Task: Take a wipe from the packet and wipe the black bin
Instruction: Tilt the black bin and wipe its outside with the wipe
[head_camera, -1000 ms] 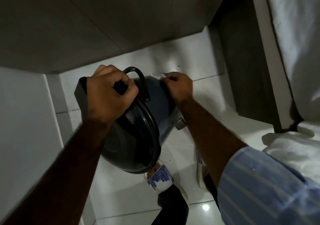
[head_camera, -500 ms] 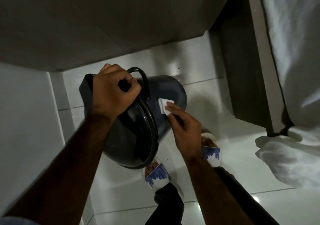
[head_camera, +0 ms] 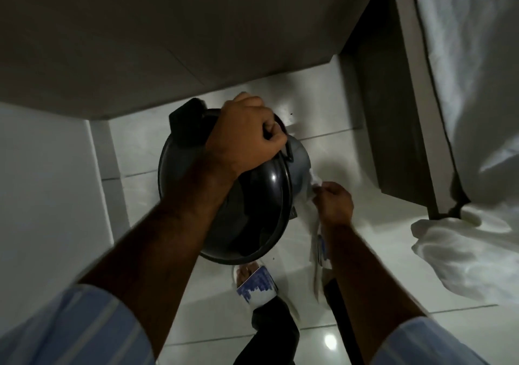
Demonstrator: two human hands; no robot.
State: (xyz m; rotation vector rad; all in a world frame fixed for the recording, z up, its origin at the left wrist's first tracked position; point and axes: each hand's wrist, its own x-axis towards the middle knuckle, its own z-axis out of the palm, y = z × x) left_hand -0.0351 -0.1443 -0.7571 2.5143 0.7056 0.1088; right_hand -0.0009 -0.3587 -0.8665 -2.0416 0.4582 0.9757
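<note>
The black bin [head_camera: 252,213] hangs tilted above the white floor, its glossy lid facing me. My left hand [head_camera: 247,137] is clenched around the bin's wire handle at the top. My right hand [head_camera: 334,203] sits beside the bin's lower right wall, pinching a small white wipe [head_camera: 314,180] against the dark side. The wipe is blurred and partly hidden by my fingers. No wipe packet is in view.
A dark cabinet front [head_camera: 168,41] overhangs at the top and a dark post [head_camera: 393,111] stands to the right. White cloth [head_camera: 471,255] drapes down on the right and bunches on the tiled floor [head_camera: 393,252]. My feet in blue-and-white slippers [head_camera: 257,283] stand just below the bin.
The bin has swung so its lid faces me more. My right hand with the wipe slid down the bin's right side, from the upper wall to the lower wall.
</note>
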